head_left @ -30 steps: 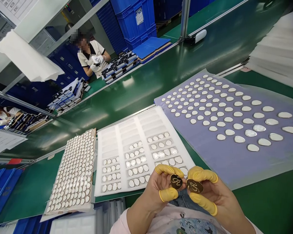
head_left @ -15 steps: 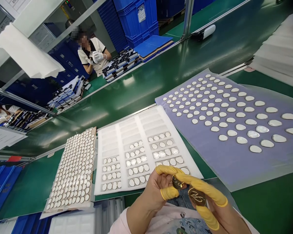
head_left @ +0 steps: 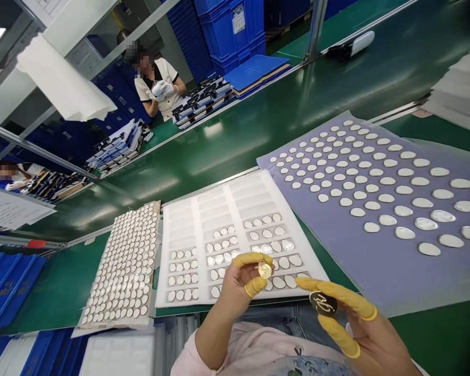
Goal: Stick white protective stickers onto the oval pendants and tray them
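My left hand, with yellow finger cots on thumb and index finger, pinches a small round gold emblem disc by its edge. It is over the near right part of a white foam tray with rows of white-faced discs in its slots. Lower and to the right, my right hand, also in yellow finger cots, grips a dark round emblem disc between thumb and fingers. Raised gold script shows on its face. The two hands are apart.
A purple sheet with spaced rows of white discs lies on the right. On the left is a board packed with discs. Behind runs a green conveyor belt. Across it a gloved co-worker handles a white object beside stacked parts.
My hands have moved apart. The left has gone leftward and up over the tray with its disc, which now shows a bright gold face; the right has shifted slightly right. The camera view has shifted.
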The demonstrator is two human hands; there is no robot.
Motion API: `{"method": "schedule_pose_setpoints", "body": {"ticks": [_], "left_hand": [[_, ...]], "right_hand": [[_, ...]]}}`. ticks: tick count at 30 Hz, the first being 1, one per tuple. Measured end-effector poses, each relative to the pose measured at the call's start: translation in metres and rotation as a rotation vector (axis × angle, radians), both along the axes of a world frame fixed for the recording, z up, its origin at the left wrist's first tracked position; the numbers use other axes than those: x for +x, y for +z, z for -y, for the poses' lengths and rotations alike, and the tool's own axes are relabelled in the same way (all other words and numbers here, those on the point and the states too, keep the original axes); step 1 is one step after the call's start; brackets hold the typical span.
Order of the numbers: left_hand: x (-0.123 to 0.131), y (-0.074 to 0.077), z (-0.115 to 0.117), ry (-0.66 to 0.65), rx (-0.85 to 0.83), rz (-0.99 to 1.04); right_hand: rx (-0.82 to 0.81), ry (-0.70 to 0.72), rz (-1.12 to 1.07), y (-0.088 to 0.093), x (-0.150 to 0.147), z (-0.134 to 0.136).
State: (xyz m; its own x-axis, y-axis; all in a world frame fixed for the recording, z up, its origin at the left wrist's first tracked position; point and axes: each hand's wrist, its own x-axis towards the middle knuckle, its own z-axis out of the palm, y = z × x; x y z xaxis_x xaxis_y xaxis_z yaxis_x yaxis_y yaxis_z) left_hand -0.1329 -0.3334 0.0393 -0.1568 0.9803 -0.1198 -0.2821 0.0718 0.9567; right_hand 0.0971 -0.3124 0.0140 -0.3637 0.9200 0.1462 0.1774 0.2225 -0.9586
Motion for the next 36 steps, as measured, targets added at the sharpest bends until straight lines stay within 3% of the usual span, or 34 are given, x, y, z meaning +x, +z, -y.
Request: {"method": "schedule_pose_setpoints", "body": {"ticks": [3, 7, 9, 12, 17, 20, 22, 25, 30, 33, 36], "left_hand": [[-0.037, -0.003, -0.004, 0.131, -0.097, -0.545], [-0.086, -0.007, -0.012, 0.278, -0.401, -1.231], [-0.101, -0.009, -0.017, 0.257, -0.49, -1.421], [-0.113, -0.013, -0.026, 0.238, -0.52, -1.516], [-0.127, -0.02, -0.04, 0.244, -0.551, -1.489], [-0.131, -0.02, -0.042, 0.252, -0.526, -1.446], [-0.124, -0.017, -0.039, 0.273, -0.482, -1.42], [-0.095, -0.006, -0.027, 0.248, -0.364, -1.342], [-0.024, 0.02, -0.003, -0.114, -0.025, -0.719], [0.005, 0.03, 0.002, -0.293, -0.062, -0.377], [0.019, 0.031, 0.003, -0.357, -0.255, -0.07]], "right_hand": [[0.06, -0.014, 0.175, 0.0, -0.002, -0.01], [0.078, -0.015, 0.238, 0.002, -0.007, -0.018], [0.072, 0.003, 0.23, 0.004, -0.012, -0.018], [0.051, 0.001, 0.209, 0.008, -0.018, -0.016], [-0.01, -0.056, 0.149, 0.012, -0.026, -0.01], [-0.056, -0.067, -0.009, 0.013, -0.029, -0.007], [-0.093, -0.087, -0.152, 0.013, -0.03, -0.005], [-0.172, -0.089, -0.267, 0.011, -0.031, -0.002], [-0.137, 0.029, -0.356, 0.012, -0.036, -0.005], [-0.08, 0.077, -0.387, 0.016, -0.04, -0.008], [-0.082, 0.069, -0.403, 0.015, -0.04, -0.006]]}}
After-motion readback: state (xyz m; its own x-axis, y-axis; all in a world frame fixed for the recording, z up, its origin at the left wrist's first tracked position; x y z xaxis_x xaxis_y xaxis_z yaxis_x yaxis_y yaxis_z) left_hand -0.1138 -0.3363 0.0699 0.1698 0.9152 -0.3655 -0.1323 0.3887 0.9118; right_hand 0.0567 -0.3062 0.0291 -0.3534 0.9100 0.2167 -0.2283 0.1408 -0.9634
